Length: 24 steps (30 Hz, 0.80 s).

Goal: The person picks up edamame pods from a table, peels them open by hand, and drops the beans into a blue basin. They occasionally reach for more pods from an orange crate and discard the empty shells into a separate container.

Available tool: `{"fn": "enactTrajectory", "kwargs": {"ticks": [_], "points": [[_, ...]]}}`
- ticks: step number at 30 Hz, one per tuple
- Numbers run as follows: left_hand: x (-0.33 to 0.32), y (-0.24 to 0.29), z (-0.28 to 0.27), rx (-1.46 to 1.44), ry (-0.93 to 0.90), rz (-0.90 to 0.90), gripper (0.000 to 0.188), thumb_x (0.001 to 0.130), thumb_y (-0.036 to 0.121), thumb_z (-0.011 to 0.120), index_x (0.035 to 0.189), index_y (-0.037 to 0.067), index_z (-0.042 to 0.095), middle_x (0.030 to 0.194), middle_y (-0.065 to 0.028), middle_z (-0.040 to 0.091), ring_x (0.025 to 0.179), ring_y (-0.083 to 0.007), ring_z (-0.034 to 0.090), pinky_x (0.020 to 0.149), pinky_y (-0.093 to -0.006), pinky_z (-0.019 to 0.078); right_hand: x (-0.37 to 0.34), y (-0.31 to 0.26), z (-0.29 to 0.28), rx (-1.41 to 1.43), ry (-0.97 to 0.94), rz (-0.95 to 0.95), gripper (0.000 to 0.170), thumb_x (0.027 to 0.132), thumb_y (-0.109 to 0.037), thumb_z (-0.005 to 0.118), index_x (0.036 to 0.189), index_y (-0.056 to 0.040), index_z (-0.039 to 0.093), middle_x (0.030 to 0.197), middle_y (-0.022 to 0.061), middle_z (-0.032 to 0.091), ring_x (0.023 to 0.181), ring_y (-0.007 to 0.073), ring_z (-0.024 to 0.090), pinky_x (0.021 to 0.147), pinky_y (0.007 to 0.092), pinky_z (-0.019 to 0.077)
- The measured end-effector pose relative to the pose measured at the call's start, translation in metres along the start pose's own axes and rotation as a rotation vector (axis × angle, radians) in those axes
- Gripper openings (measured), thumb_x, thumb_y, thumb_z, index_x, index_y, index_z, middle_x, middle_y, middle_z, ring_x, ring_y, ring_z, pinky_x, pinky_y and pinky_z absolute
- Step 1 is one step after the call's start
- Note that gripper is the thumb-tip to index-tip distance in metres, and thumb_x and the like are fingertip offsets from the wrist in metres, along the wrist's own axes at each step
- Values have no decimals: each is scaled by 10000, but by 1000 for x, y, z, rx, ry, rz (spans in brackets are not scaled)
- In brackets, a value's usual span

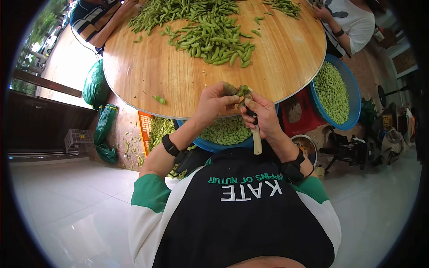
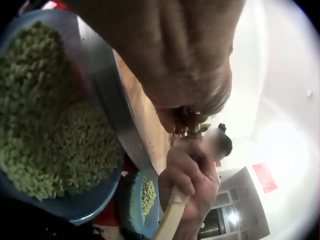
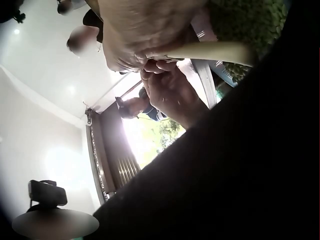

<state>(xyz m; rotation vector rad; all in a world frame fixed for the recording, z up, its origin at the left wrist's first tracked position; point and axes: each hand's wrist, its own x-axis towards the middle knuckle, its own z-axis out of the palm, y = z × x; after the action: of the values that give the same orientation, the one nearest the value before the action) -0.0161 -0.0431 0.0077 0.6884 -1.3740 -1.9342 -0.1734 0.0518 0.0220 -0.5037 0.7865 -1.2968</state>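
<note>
Over the near edge of the round wooden table (image 1: 147, 71), both hands meet at a green soybean pod (image 1: 243, 90). My left hand (image 1: 215, 102) pinches the pod between thumb and fingers. My right hand (image 1: 264, 115) grips a tool with a pale handle (image 1: 257, 142), its thumb close to the pod. That handle points back toward the body; the tool's working end is hidden by the fingers. Below the hands, shelled green beans (image 1: 228, 131) fill a blue basin (image 1: 248, 144) partly under the table. In the left wrist view, the pale handle (image 2: 171, 217) leaves the right fist.
A big heap of pods (image 1: 210, 38) covers the table's far middle. One loose pod (image 1: 159, 99) lies at near left. An orange crate (image 1: 145, 129) stands left, a second blue basin (image 1: 355, 100) right, beside a red stool (image 1: 304, 114). Two people sit across the table.
</note>
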Motion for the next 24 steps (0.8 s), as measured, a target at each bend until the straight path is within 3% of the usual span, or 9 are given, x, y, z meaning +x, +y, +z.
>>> {"fn": "enactTrajectory", "kwargs": {"ticks": [8,11,13,14,16,20,22,23,24], "points": [[2,2,-12,-717,-311,-341,51,873,47,605,918,30,589,792,-66,620,627,-135,576,507,-248,456,0,-6,-5,394,-276,140,209,959,-133,490,1146,-45,516,783,60,513,506,69,374,391,178,330],[0,9,-1,-501,-150,-290,101,868,70,621,943,16,580,783,-61,614,627,-137,570,506,-277,466,5,-4,-10,391,-111,140,136,960,-135,486,1066,-54,513,799,63,500,516,69,380,386,179,326],[-2,17,3,650,-41,370,129,869,93,625,941,-1,574,763,-59,600,641,-141,573,511,-310,470,5,-2,-11,408,-127,157,115,959,-136,489,1044,-60,508,804,64,499,520,68,382,385,178,324],[-2,20,2,650,-37,372,129,869,93,625,941,-1,574,763,-59,600,641,-141,573,511,-310,470,6,-1,-11,424,-147,176,96,958,-137,492,1022,-66,503,810,66,499,524,68,384,384,178,323],[-5,24,-1,1129,-58,673,159,856,113,646,914,-20,582,771,-77,617,633,-150,585,516,-332,468,6,1,-10,443,-145,186,101,957,-137,495,1028,-66,504,808,65,499,523,68,381,383,177,321],[-6,22,2,1058,-2,734,146,879,133,630,896,-10,604,746,-72,633,584,-140,585,485,-296,446,4,0,-5,462,-176,160,104,953,-138,501,1030,-67,501,808,61,496,520,67,374,386,174,318],[-8,25,5,251,101,-34,177,912,168,603,911,-8,614,710,-62,638,530,-116,571,439,-249,413,4,2,-6,444,-177,137,118,953,-134,499,1047,-63,510,814,63,511,523,65,381,388,175,320],[-7,24,4,252,101,-33,177,912,168,603,911,-8,614,710,-62,638,530,-116,571,439,-249,413,4,3,-6,424,-177,117,134,954,-131,497,1065,-59,518,820,66,525,526,64,389,390,175,322],[-5,21,2,39,72,-98,180,926,166,582,917,-10,615,692,-55,630,521,-101,564,426,-228,399,2,2,-5,424,-178,116,134,954,-131,497,1065,-59,518,820,66,525,526,64,389,390,175,322]]}}
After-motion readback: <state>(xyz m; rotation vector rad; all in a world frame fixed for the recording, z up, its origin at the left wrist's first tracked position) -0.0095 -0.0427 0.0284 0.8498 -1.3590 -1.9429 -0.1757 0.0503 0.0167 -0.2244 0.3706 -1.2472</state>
